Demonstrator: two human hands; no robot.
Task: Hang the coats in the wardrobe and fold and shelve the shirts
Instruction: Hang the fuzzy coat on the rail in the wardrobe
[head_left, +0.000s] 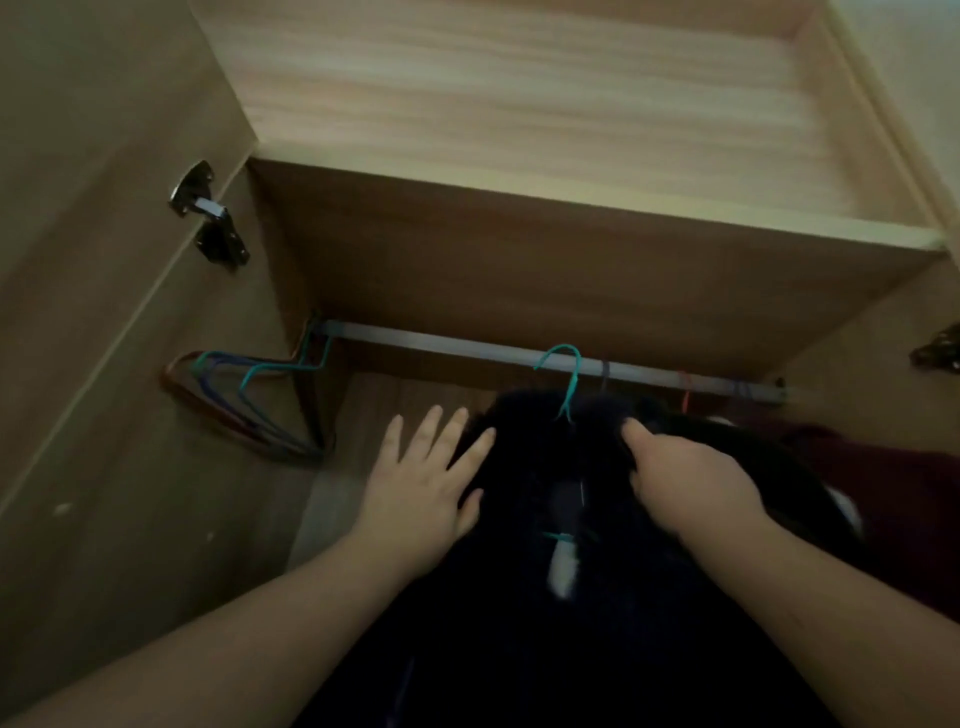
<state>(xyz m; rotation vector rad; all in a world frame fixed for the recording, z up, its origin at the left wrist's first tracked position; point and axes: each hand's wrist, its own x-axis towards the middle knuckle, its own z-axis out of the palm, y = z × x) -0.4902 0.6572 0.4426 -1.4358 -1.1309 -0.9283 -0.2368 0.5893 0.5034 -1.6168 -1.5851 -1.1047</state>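
A dark, furry-collared coat (519, 623) hangs on a teal hanger (566, 379) whose hook is over the metal wardrobe rail (467, 345). My left hand (431, 483) lies flat with its fingers spread against the coat's left shoulder. My right hand (685, 478) has its fingers curled into the collar on the coat's right side. A white label shows inside the coat's neck opening.
Several spare hangers (249, 400) hang bunched at the rail's left end. A wooden shelf (519, 104) sits above the rail. A dark red garment (893, 499) hangs to the right. The open door with its hinge (208, 218) stands at left.
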